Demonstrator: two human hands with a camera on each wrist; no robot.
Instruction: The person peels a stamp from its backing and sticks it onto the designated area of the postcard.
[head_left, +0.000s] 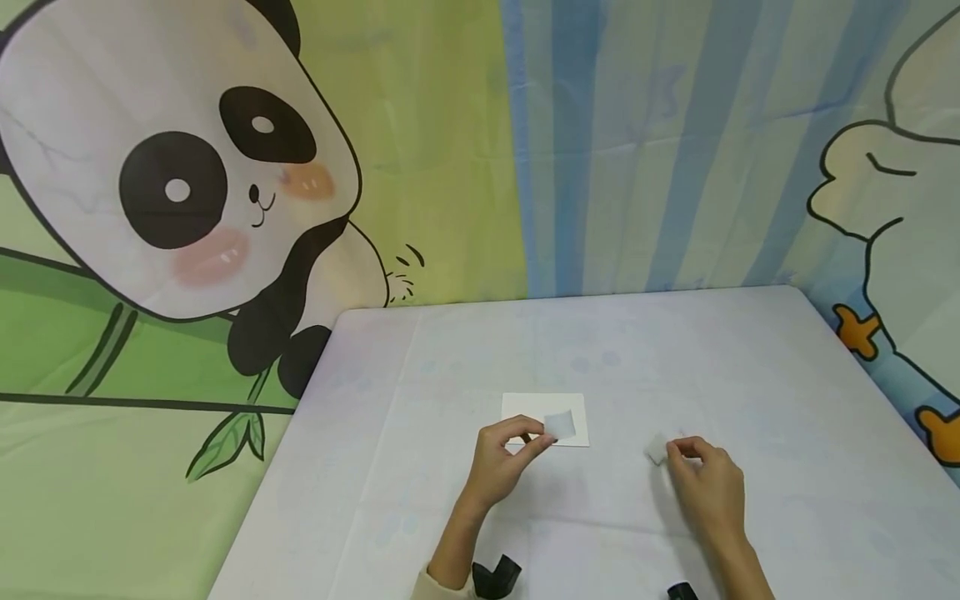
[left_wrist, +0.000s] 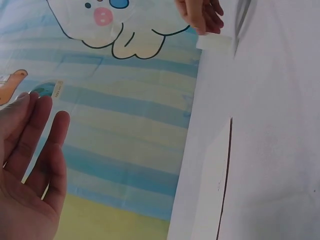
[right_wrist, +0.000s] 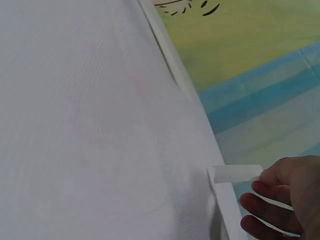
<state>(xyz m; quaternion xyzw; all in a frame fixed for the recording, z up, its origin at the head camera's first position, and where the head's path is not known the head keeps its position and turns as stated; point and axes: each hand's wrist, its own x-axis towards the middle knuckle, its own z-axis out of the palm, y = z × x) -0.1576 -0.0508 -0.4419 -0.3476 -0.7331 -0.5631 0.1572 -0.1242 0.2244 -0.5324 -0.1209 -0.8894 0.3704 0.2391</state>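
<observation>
Between thumb and fingertips, my left hand (head_left: 504, 458) pinches a small, see-through bluish square of film (head_left: 559, 425). In the left wrist view the film shows a pale printed strip (left_wrist: 58, 90) along one edge. It is held above a flat white rectangle (head_left: 525, 403), like a card or thin box, lying on the table. Off to the right, my right hand (head_left: 708, 492) pinches a small whitish strip (right_wrist: 237, 173) by its end, thumb against index finger. The other right fingers (right_wrist: 270, 210) are loosely bent. I cannot tell what the strip is made of.
A pale cloth covers the table (head_left: 450, 350). Behind it hangs a printed backdrop (head_left: 442, 150) with a panda, stripes and a white bird-like figure. Black wrist gear (head_left: 497, 577) sits at the left wrist, and another black piece (head_left: 681, 592) shows near the right forearm.
</observation>
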